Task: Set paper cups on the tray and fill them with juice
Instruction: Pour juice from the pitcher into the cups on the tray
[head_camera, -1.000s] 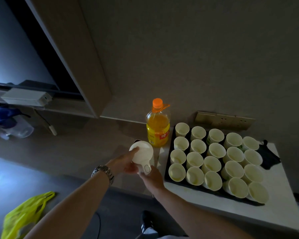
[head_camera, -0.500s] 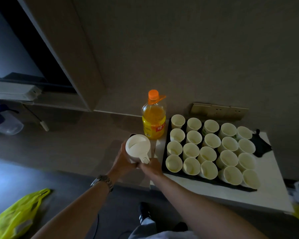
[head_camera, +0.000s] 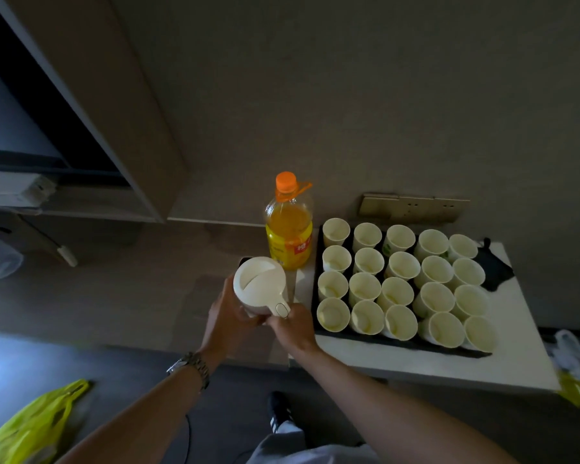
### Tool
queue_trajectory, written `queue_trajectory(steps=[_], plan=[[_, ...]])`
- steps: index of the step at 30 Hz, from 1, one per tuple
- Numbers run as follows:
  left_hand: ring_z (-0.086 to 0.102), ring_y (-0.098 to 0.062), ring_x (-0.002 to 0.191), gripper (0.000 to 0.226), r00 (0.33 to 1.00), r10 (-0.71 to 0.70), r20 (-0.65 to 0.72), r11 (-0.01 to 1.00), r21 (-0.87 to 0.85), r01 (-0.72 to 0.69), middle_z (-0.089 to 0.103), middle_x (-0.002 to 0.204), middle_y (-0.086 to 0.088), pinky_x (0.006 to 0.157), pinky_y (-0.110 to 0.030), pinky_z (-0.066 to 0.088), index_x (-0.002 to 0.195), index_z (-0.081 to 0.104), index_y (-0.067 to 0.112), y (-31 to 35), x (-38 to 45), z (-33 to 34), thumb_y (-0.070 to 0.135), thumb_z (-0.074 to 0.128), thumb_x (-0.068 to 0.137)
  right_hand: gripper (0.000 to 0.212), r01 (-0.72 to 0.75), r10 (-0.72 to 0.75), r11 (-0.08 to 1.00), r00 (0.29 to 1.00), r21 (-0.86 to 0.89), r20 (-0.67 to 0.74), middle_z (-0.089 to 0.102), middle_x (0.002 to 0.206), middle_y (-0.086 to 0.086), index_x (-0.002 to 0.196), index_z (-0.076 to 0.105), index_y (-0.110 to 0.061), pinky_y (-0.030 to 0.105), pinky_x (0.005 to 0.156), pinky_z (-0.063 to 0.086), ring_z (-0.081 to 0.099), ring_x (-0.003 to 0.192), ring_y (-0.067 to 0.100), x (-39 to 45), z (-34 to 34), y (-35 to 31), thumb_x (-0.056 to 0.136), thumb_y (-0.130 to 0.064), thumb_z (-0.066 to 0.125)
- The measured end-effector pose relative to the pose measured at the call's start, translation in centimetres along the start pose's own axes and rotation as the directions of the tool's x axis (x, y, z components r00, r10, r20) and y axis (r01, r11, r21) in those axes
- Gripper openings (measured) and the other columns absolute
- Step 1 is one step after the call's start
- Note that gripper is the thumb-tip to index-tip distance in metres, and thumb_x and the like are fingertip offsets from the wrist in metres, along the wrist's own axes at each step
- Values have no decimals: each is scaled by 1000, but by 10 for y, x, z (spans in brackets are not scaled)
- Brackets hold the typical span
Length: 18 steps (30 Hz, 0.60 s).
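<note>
A: Hands?
B: Left hand point(head_camera: 230, 314) wraps the body of a white jug point(head_camera: 260, 286); right hand point(head_camera: 293, 324) grips its handle at 5 o'clock of the lid. Both closed round it. Wristwatch point(head_camera: 191, 366) on the left wrist.

A: Jug position?
B: Upright, lid on, held off the table's left edge.

A: Cups?
B: Paper cups point(head_camera: 400, 279), a four-by-five block, upright on the black tray point(head_camera: 399, 344), at 3 o'clock of the jug. Contents hard to tell, too dim.

A: Juice?
B: Orange juice bottle point(head_camera: 288, 229), capped, upright, at 12 o'clock of the jug, just beside the tray's left edge, on the white table point(head_camera: 449, 366).

A: Else?
B: Yellow bag point(head_camera: 31, 426) on the floor at 7 o'clock.
</note>
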<state>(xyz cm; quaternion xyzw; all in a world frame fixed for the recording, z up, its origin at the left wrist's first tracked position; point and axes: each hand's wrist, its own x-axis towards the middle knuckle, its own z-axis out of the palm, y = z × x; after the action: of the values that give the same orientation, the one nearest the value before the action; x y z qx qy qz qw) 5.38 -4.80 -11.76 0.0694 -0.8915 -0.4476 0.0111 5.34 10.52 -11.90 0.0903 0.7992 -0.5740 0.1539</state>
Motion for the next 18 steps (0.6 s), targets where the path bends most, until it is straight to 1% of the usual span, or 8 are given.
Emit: queue_trajectory(steps=[2,5,8,10,12,13,16,18], plan=[[57,0,114,110,998,42,-49,997,65,-39,60,132,19,89,-25,55,142,34,43,10,-7,-2,56,97,53,24,47,-47,997,999,58,-8,58,52,-7,54,56,-10,28,51,37,45,55,6,-9,-10,-8,67,-17,76],[52,0,118,115,989,108,-101,987,131,-95,57,138,13,92,-29,53,147,32,38,27,-22,2,63,94,53,24,133,-130,987,990,87,-45,53,49,-11,53,55,-7,24,48,35,43,51,6,-23,-29,-8,70,-11,73],[50,-3,123,119,979,163,-123,978,154,-143,56,142,7,96,-32,52,150,32,33,44,-38,16,67,91,53,38,171,-166,981,984,93,-61,48,43,-14,43,49,-23,22,46,32,41,47,5,-36,-56,0,70,-6,70],[52,-5,123,119,973,189,-131,972,167,-167,56,142,5,96,-35,54,150,32,31,54,-48,25,68,90,53,48,191,-184,976,980,107,-71,47,42,-15,41,46,-27,20,46,31,42,46,4,-45,-73,5,71,2,70],[51,-4,124,118,967,214,-135,964,187,-187,56,142,4,96,-35,54,151,32,30,66,-58,35,68,90,55,51,241,-231,966,967,97,-108,47,44,-15,43,43,-28,18,46,31,43,47,4,-56,-89,10,71,7,68],[50,-2,124,118,966,219,-138,962,195,-191,56,143,4,97,-33,53,151,32,30,72,-63,39,68,89,55,50,263,-251,961,960,88,-125,48,46,-15,45,44,-29,18,47,32,45,49,5,-61,-95,13,72,6,67],[47,0,123,114,960,243,-136,957,198,-214,57,142,4,98,-30,49,150,32,32,88,-79,53,68,88,57,38,333,-318,941,930,56,-185,58,57,-13,57,52,-28,23,51,44,55,58,6,-74,-113,21,72,2,69],[47,0,124,115,957,259,-135,951,210,-227,56,143,3,98,-29,48,150,32,30,96,-88,59,70,87,58,41,369,-355,929,915,40,-190,62,64,-20,63,55,-30,16,56,48,60,66,2,-82,-123,24,75,6,70]])
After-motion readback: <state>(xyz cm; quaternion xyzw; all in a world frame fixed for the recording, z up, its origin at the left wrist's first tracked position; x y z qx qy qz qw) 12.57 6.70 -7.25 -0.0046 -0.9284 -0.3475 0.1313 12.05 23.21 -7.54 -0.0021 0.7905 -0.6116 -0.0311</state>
